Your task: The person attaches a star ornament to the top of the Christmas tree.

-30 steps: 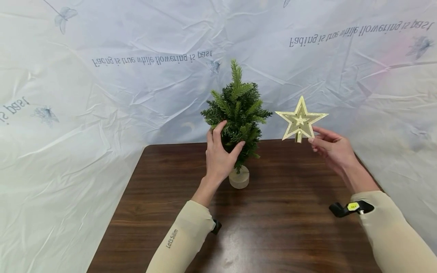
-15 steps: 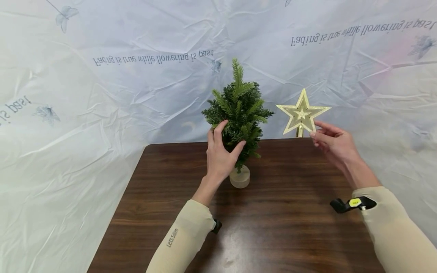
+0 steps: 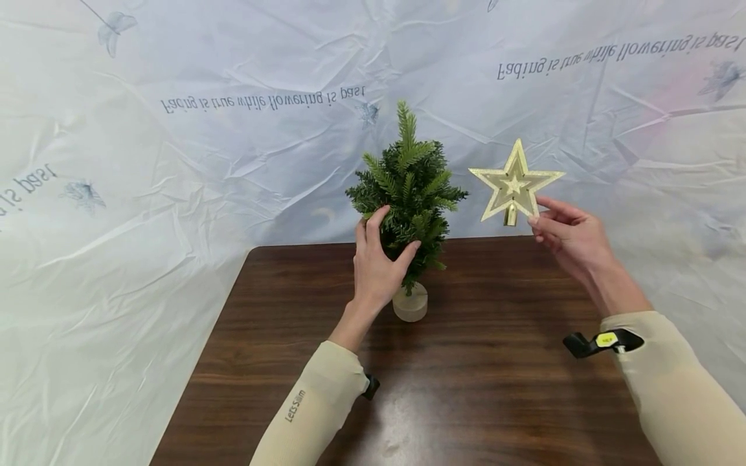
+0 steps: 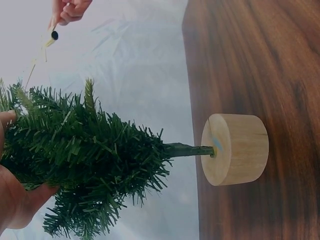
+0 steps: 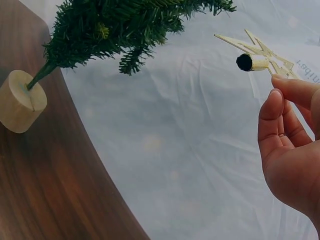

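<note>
A small artificial Christmas tree (image 3: 416, 188) stands upright on its round wooden base (image 3: 410, 307) near the table's far edge. My left hand (image 3: 375, 265) grips the lower branches from the front left, thumb and fingers curled round the foliage; some fingertips are hidden in the needles. To the right of the tree, my right hand (image 3: 574, 236) pinches a gold star tree topper (image 3: 515, 184) by its lower right point. The star is upright in the air, apart from the tree. In the right wrist view the topper's hollow socket (image 5: 245, 62) shows its dark opening.
The dark wooden table (image 3: 291, 362) has its back edge just behind the tree base. A pale printed sheet (image 3: 262, 149) hangs behind and on both sides, with creases. Black wrist cameras sit at both cuffs, the right one (image 3: 603, 343) in plain sight.
My right hand has lifted the star topper somewhat higher. The left hand and the tree stay where they were, apart from a slight shift of the whole view.
</note>
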Tool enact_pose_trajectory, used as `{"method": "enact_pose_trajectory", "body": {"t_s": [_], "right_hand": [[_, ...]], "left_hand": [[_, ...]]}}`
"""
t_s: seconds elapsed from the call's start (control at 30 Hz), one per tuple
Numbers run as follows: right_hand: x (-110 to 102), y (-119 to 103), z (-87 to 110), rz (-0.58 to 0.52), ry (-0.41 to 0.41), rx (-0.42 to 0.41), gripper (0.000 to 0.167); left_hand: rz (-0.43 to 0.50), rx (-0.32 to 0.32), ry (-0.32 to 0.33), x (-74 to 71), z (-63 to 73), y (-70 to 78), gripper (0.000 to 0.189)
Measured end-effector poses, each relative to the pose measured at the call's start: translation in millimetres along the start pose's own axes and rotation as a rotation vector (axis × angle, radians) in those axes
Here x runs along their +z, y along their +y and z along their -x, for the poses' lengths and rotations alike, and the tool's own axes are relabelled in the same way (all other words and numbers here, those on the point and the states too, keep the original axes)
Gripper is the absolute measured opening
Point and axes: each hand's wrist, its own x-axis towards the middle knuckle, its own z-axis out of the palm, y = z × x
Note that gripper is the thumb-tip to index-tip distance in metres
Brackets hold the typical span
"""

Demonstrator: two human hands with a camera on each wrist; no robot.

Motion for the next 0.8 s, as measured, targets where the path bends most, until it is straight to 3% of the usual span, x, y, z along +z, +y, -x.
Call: {"method": "enact_pose_trajectory", "body": {"t_s": [0.8], "right_hand": [[20, -16, -5.9, -0.055, -0.054, -0.062, 0.041]], "left_hand": [[0.002, -0.018, 0.001, 0.3, 0.8, 0.9, 0.075]]}}
